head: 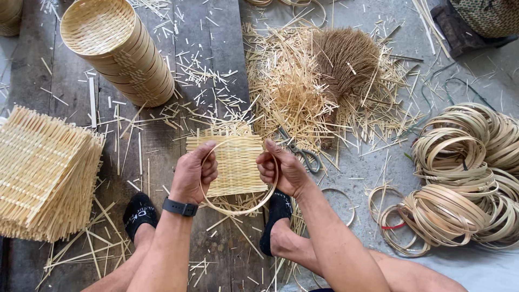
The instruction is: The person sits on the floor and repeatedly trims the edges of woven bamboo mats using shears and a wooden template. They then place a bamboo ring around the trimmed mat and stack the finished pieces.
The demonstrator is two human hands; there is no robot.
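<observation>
- Both forearms are entering from the bottom edge; elbows and body are cut off, and the legs are showing only in part, with two feet in black socks [138,215] resting on the floor.
- The left hand [192,173], wearing a black wristband [180,207], is closing its fingers [208,168] around the left side of a thin bamboo hoop [238,210]; the fingertips are curling out of sight behind the hoop.
- The right hand [284,170] is gripping the hoop's right side, its fingers [266,172] folded shut on the strip; part of the rim is being hidden by this hand.
- The hoop is being held between the hands, above the floor and in front of a square woven bamboo mat [235,162], whose lower edge is partly covered by the hands.
- Scissors [300,151] are lying just beyond the right hand, blades half buried in straw-coloured offcuts [284,89].
- At left, a stack of woven mats [40,170] is running off the frame edge.
- At right, a heap of coiled bamboo hoops [465,178] is also being cropped by the edge.
- Farther off, a brown brush-like bundle of fibres [346,59] is lying on the offcuts; its handle is hard to make out.
- Farthest left, a tilted stack of round woven baskets [121,51] is leaning on the wooden planks [216,32].
</observation>
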